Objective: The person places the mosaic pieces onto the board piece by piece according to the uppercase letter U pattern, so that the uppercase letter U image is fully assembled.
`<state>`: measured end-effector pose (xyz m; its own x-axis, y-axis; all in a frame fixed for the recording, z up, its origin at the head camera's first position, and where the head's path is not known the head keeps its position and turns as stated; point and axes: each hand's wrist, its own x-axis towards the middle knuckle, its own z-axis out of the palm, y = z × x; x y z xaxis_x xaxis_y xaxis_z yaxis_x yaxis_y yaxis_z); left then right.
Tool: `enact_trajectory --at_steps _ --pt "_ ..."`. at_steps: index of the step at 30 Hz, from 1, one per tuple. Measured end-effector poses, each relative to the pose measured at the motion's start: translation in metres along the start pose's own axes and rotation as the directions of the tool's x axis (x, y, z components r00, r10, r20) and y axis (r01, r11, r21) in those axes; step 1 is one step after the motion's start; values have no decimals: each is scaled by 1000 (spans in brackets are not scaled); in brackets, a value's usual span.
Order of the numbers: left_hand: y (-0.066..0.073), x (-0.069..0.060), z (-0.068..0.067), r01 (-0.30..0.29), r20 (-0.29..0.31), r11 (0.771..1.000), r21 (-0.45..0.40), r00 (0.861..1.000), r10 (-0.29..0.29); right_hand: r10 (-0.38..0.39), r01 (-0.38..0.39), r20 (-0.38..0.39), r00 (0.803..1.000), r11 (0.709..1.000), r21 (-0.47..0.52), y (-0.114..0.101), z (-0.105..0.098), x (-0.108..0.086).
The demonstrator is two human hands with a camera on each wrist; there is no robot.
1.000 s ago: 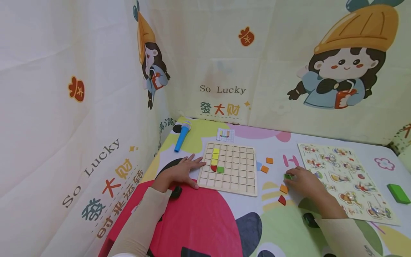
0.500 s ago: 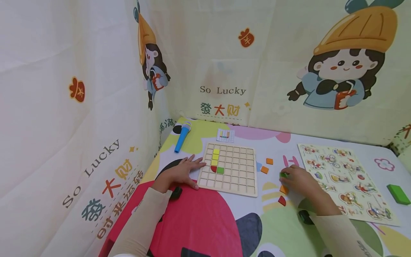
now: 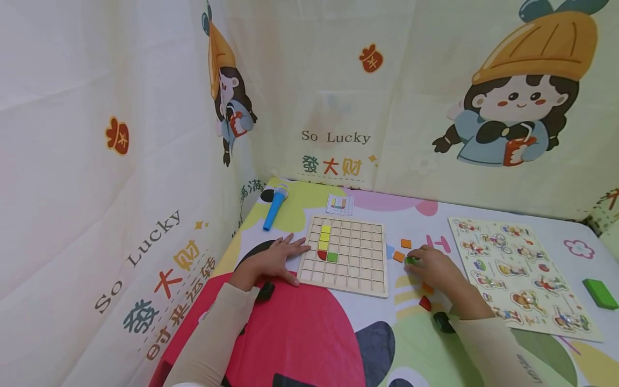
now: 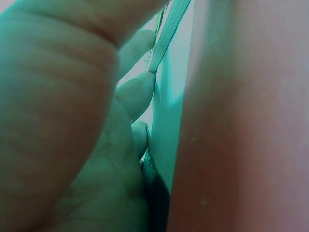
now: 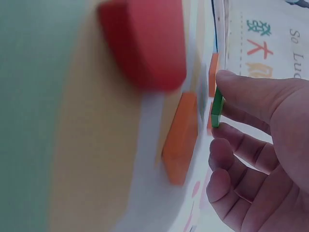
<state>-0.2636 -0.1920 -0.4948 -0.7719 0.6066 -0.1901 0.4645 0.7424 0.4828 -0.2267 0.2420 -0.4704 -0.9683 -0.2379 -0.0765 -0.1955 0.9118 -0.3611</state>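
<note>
A wooden grid board (image 3: 358, 263) lies in the middle of the table. On it sit a column of yellow squares (image 3: 324, 237), a red quarter-round piece (image 3: 322, 255) and a green square (image 3: 332, 257). My left hand (image 3: 275, 259) rests spread at the board's left edge, its fingers touching the frame. Between thumb and fingers, my right hand (image 3: 437, 271) pinches a green square block (image 5: 217, 107), right of the board. Below that hand lie an orange block (image 5: 181, 137) and a red quarter-round block (image 5: 154, 43). Two more orange squares (image 3: 406, 243) lie beside the board's right edge.
A small pattern card (image 3: 340, 204) lies behind the board. The blue toy microphone (image 3: 274, 207) is at the back left. To the right are a picture puzzle board (image 3: 522, 274) and a large green block (image 3: 600, 292). Printed curtains stand at the left and back.
My right hand has moved left with the green block, from beside the puzzle board toward the grid board. The left hand has stayed at the board's edge.
</note>
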Motion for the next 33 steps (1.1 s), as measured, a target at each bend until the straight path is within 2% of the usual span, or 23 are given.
enact_trajectory --at_steps 5,15,33 --pt "0 0 0 -15 -4 1000 3 1000 15 -10 10 -13 1000 1000 1 -8 4 3" --pt "-2 2 1 -5 1 1000 13 1000 5 -119 118 -80 990 993 -21 -30 10 10" --pt "-1 1 1 -3 1 1000 12 1000 3 -134 132 -35 990 990 -41 -68 25 28"
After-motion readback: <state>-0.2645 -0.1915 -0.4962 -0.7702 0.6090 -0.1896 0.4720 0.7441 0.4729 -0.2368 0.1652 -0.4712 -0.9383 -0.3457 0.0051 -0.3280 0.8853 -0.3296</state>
